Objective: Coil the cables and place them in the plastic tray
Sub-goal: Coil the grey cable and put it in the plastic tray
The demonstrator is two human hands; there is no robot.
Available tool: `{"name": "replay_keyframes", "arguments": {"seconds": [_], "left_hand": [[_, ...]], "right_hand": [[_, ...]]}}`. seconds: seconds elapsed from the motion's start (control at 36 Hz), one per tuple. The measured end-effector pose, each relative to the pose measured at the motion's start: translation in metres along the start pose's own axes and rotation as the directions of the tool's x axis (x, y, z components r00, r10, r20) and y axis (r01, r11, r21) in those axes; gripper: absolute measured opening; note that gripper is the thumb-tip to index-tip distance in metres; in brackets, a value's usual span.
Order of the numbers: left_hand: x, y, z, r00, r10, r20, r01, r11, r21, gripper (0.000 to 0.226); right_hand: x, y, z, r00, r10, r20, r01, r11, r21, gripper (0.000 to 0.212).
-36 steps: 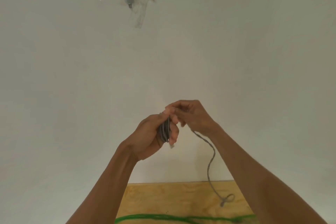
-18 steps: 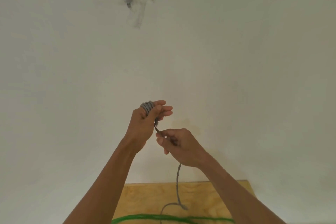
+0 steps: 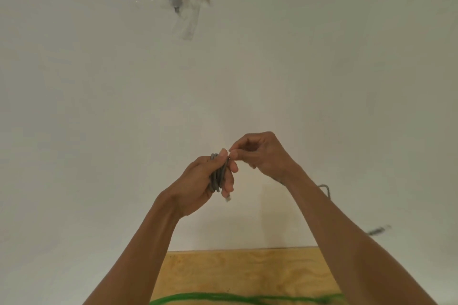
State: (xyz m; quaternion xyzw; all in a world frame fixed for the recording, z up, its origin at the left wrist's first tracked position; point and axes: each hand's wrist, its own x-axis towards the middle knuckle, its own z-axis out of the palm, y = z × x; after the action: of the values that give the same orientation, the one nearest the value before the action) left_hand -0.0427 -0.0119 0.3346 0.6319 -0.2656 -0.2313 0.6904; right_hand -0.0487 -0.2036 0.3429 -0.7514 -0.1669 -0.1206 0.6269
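Observation:
My left hand (image 3: 202,182) is closed around a small coil of grey cable (image 3: 218,176), held up in front of a white wall. A clear plug end (image 3: 227,198) hangs below the fingers. My right hand (image 3: 262,153) pinches the same cable just right of the coil, fingertips touching the left thumb. The free tail of the grey cable (image 3: 326,189) swings blurred behind my right forearm. A green cable (image 3: 238,298) lies across the wooden table at the bottom edge. No plastic tray is in view.
A plywood table top (image 3: 238,272) shows at the bottom, butting against the white wall (image 3: 347,82). High on the wall a small grey object (image 3: 175,0) is fixed under clear tape.
My right hand rose from below the left hand to its right side, carrying the cable over the coil. The loose tail swung from the table out to the right. The left hand dropped slightly.

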Motion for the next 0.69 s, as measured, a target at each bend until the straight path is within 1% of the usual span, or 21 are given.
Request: {"name": "replay_keyframes", "arguments": {"seconds": [0.06,0.11,0.19,0.22,0.25,0.28,0.31,0.33,0.36,0.42,0.47,0.56,0.58,0.64,0.69], "left_hand": [[-0.001,-0.001,0.001,1.0,0.01,0.021,-0.007,0.995,-0.102,0.043],[-0.002,-0.001,0.003,0.999,0.03,0.04,-0.02,0.976,-0.215,0.044],[-0.002,0.002,0.012,0.993,0.068,0.095,-0.034,0.945,-0.327,0.054],[0.0,0.005,0.016,0.99,0.078,0.119,-0.03,0.93,-0.366,0.057],[0.002,0.007,0.02,0.987,0.084,0.135,-0.02,0.906,-0.422,0.059],[0.004,0.009,0.023,0.987,0.092,0.133,-0.018,0.881,-0.473,0.061],[0.007,0.011,0.023,0.989,0.098,0.114,-0.026,0.862,-0.507,0.063],[0.01,0.012,0.022,0.992,0.094,0.084,-0.037,0.854,-0.518,0.065],[0.012,0.013,0.021,0.995,0.086,0.049,-0.049,0.858,-0.512,0.067],[0.016,0.015,0.015,0.998,0.066,-0.018,-0.067,0.884,-0.462,0.067],[0.019,0.016,0.007,0.994,0.058,-0.088,-0.087,0.922,-0.377,0.063],[0.024,0.013,-0.004,0.978,0.069,-0.199,-0.112,0.971,-0.212,0.055],[0.025,0.011,-0.008,0.973,0.073,-0.219,-0.105,0.985,-0.138,0.053],[0.024,0.007,-0.014,0.966,0.099,-0.24,-0.078,0.992,0.095,0.048],[0.02,0.004,-0.018,0.964,0.12,-0.236,-0.039,0.945,0.324,0.047]], "right_hand": [[-0.003,0.014,0.005,0.999,0.01,-0.037,-0.007,0.997,0.075,0.015],[-0.008,0.023,0.014,0.998,0.012,-0.067,-0.005,0.994,0.11,0.014],[-0.017,0.031,0.031,0.997,0.032,-0.071,-0.02,0.987,0.157,0.012],[-0.022,0.033,0.036,0.996,0.026,-0.088,-0.015,0.992,0.129,0.011],[-0.026,0.036,0.04,0.995,0.033,-0.095,-0.024,0.996,0.09,0.015],[-0.031,0.04,0.045,0.993,0.049,-0.11,-0.044,0.998,0.044,0.026],[-0.035,0.042,0.052,0.992,0.065,-0.111,-0.064,0.998,0.01,0.036],[-0.038,0.045,0.058,0.991,0.083,-0.107,-0.084,0.996,0.001,0.04],[-0.042,0.046,0.062,0.99,0.099,-0.102,-0.101,0.995,-0.012,0.038],[-0.047,0.048,0.066,0.99,0.118,-0.082,-0.121,0.992,-0.028,0.029],[-0.052,0.049,0.068,0.989,0.141,-0.048,-0.143,0.989,-0.046,0.02],[-0.056,0.048,0.066,0.987,0.161,-0.022,-0.162,0.984,-0.077,0.025],[-0.056,0.045,0.065,0.988,0.153,-0.012,-0.154,0.982,-0.107,0.025],[-0.055,0.038,0.061,0.991,0.135,0.014,-0.129,0.971,-0.202,0.024],[-0.051,0.026,0.053,0.991,0.127,0.04,-0.111,0.954,-0.277,0.025]]}}
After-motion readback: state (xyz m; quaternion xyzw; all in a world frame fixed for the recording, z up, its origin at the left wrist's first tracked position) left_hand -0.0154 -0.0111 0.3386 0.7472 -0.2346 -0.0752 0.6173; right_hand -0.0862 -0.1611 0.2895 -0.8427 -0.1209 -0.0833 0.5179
